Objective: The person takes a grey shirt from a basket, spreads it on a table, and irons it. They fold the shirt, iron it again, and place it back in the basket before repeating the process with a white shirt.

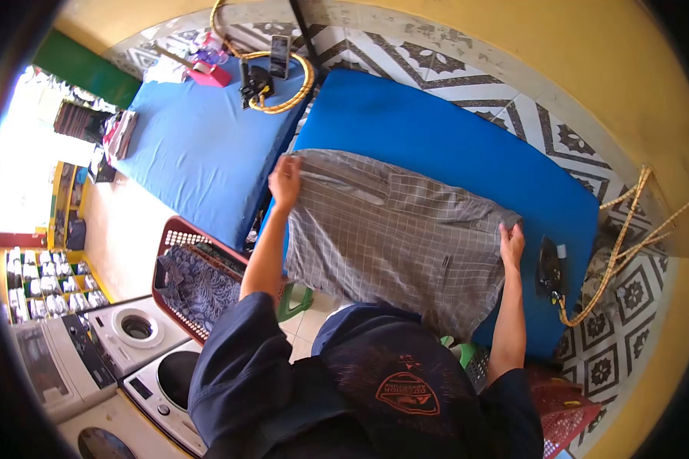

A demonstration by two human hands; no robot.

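Note:
A grey checked shirt [383, 229] lies spread over the blue padded ironing table [429, 115], its lower part hanging over the near edge toward my body. My left hand [285, 183] grips the shirt at its far left corner, fingers closed on the cloth. At the right end, my right hand [511, 243] pinches the edge of the shirt near the collar area. To the right of that hand rests a dark iron [547, 268], with a small white-capped object [562, 252] beside it.
On the left, a second padded table [199, 145] carries another iron [257, 83], a phone [280, 56] and folded clothes [120, 134]. A basket [177, 223] of patterned cloth stands below, near washing machines [134, 325]. A yellow cord [624, 222] hangs at right.

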